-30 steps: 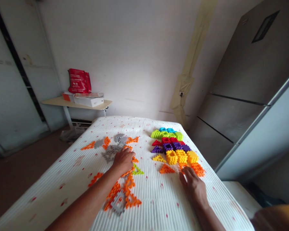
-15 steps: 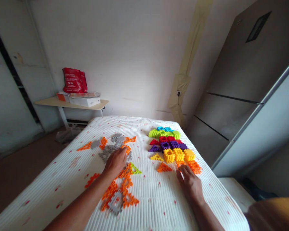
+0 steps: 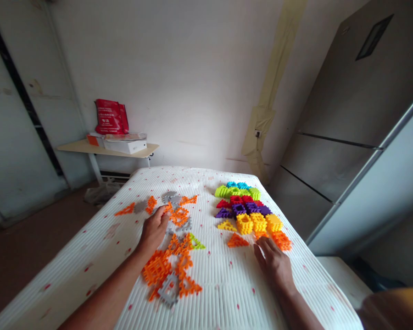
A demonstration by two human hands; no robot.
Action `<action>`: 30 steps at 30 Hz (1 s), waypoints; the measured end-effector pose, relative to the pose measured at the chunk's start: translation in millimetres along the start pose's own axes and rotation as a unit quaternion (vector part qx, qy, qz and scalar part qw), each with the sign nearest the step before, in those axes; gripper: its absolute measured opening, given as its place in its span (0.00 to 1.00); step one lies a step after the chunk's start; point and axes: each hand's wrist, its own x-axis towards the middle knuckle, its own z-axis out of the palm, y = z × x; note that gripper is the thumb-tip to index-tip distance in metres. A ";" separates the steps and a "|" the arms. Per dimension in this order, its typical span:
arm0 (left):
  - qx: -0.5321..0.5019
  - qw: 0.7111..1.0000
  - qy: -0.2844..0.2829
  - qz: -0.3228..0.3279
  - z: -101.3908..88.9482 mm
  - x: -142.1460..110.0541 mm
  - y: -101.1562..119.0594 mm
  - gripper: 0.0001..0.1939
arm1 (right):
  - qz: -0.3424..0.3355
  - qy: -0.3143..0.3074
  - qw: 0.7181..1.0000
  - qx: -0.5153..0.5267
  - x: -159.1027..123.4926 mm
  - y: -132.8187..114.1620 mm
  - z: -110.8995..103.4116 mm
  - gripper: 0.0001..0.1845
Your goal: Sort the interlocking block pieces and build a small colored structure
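Note:
My left hand [image 3: 154,228] is closed at the left pile, its fingertips pinching an orange interlocking plastic piece [image 3: 167,209]. Just right of it lies another orange piece [image 3: 179,216], and grey pieces [image 3: 172,198] lie beyond. Closer to me are more orange pieces [image 3: 156,268], a grey square piece [image 3: 169,289] and a green triangle [image 3: 196,242]. On the right, my right hand [image 3: 274,261] rests with thumb and index finger apart, its fingertips against a small orange stack [image 3: 261,235] that they partly cover. An orange triangle [image 3: 237,240] lies to its left.
Stacked pieces stand in colour rows: yellow [image 3: 259,223], purple [image 3: 239,210], red [image 3: 236,200], green [image 3: 242,191] and blue [image 3: 242,185]. All lie on a white spotted cover [image 3: 223,298]. Beyond are a side table [image 3: 79,146] with a red bag [image 3: 110,118], and a fridge [image 3: 330,114].
My left hand has drawn back a little to the left, uncovering an orange piece in the pile. My right hand stays at the orange stack. The view has shifted slightly.

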 end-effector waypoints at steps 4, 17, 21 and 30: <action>-0.047 0.999 -0.011 -0.015 -12.1 -5.5 4.9 0.22 | -0.006 0.002 0.996 0.084 9.3 -16.6 -7.6 0.18; -0.144 0.978 -0.132 0.073 3.8 -50.3 31.5 0.19 | 0.112 -0.199 0.743 0.629 63.6 -154.5 14.0 0.12; -0.142 0.979 -0.111 0.099 9.4 -56.1 29.6 0.18 | 0.159 -0.210 0.694 0.670 62.6 -165.8 21.8 0.15; -0.135 0.989 -0.001 0.066 0.8 -56.6 13.6 0.19 | 0.206 -0.183 0.692 0.668 55.3 -147.9 25.7 0.15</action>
